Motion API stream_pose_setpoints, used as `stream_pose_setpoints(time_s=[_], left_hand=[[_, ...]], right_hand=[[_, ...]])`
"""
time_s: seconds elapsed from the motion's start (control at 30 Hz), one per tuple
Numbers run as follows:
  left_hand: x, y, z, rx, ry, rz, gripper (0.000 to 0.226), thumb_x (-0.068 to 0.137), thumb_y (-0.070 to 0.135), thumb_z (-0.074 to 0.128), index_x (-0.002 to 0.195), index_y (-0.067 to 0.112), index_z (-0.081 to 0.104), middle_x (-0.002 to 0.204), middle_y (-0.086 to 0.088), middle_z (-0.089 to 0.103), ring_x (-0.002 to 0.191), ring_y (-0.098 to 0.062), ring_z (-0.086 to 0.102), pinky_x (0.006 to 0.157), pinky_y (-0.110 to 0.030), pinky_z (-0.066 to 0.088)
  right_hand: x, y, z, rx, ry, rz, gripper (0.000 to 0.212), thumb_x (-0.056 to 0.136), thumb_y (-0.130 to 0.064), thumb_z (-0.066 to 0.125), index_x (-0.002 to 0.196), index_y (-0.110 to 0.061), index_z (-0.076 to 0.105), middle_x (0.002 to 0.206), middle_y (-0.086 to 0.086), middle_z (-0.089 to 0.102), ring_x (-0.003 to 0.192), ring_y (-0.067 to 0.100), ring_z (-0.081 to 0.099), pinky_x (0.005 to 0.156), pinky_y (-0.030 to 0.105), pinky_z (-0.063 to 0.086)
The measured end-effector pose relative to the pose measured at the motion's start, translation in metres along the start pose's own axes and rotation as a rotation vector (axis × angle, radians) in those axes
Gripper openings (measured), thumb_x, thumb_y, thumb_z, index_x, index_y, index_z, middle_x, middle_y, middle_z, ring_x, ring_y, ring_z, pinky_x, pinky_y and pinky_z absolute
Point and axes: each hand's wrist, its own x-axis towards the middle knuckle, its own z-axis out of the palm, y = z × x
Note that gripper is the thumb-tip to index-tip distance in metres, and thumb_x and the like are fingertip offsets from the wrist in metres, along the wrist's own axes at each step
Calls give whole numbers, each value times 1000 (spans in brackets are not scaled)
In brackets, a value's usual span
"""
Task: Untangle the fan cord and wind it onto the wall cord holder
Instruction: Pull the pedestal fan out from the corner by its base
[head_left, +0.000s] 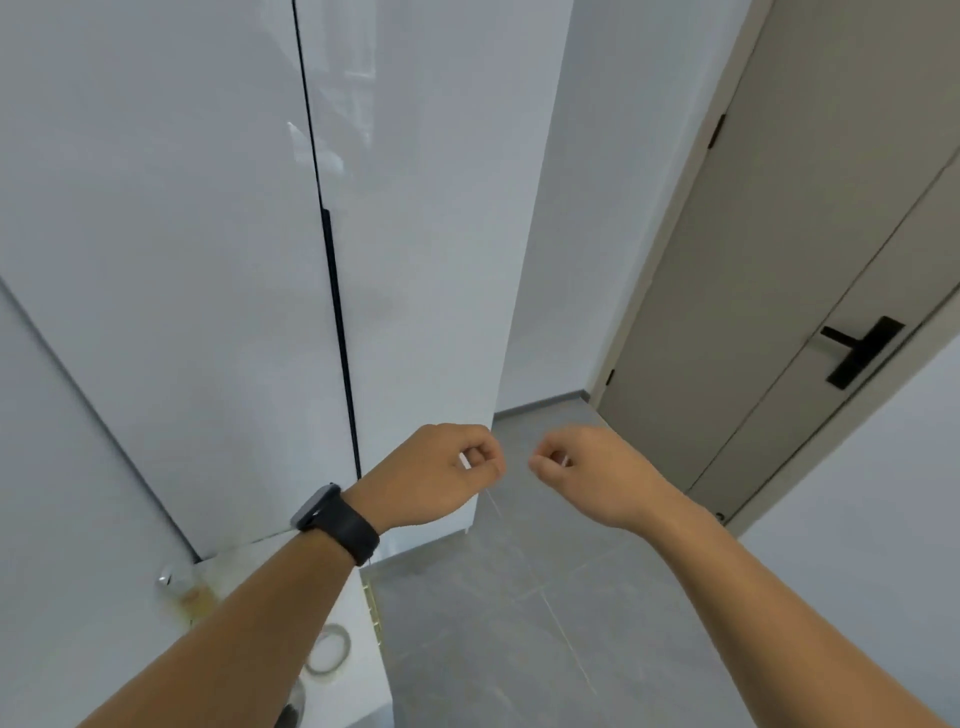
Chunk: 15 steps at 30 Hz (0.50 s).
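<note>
Both of my hands are raised in front of a white cabinet, close together. My left hand, with a dark watch on its wrist, has curled fingers that pinch a short white bit of cord. My right hand is curled too and pinches another white bit of cord. A thin pale strand trails down from below the left hand. No fan and no wall cord holder are in view.
Tall glossy white cabinet doors fill the left. A beige door with a black handle stands at the right. Grey tiled floor lies below. A white counter at the lower left carries a tape roll and a small bottle.
</note>
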Motion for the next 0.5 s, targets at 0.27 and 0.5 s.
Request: stream_pose_setpoints(time_s=[0.27,0.5], left_hand=[[135,-2,73,44,-137,44,10,98,34,63,95,30,72,91,11,71,80,-4,65,74,-18,50],[264,7,144,62,-147,-46,14,100,35,61,93,28,71,86,12,68,74,-2,60,68,-13,44]], right_hand=[[68,111,8,101,-4,59,18,98,-39,56,93,-29,70,94,-12,69,87,12,65,80,39,56],[150,239,-2,144,-79,1,18,99,-34,55,95,-27,72,95,-10,69,85,13,64,80,38,55]])
